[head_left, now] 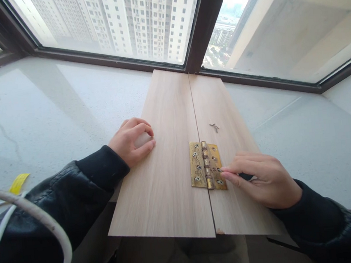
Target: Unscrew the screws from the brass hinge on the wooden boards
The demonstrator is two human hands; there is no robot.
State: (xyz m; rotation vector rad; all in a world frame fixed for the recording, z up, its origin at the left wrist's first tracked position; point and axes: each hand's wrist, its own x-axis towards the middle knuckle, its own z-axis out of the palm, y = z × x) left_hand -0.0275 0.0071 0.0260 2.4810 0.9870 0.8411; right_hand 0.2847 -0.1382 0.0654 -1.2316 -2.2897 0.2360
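Note:
Two pale wooden boards [157,199] lie edge to edge, with a worn brass hinge [207,165] laid flat across the seam. Several crosshead screws [198,179] sit in the hinge's left leaf, and one sits in the lower hole of the right leaf. My right hand [260,177] pinches what looks like a small screw at a hole in the right leaf. Something dark shows under its palm, too hidden to name. My left hand [134,141] rests on the left board's edge, fingers curled towards the thumb; a pale patch between them is unclear.
A few loose screws [215,127] lie on the right board, beyond the hinge. The boards lie on a white speckled sill [58,105] against dark window frames [197,38]. At the lower left, a white cable [61,237] loops up near my left sleeve, by a yellow tag [19,183].

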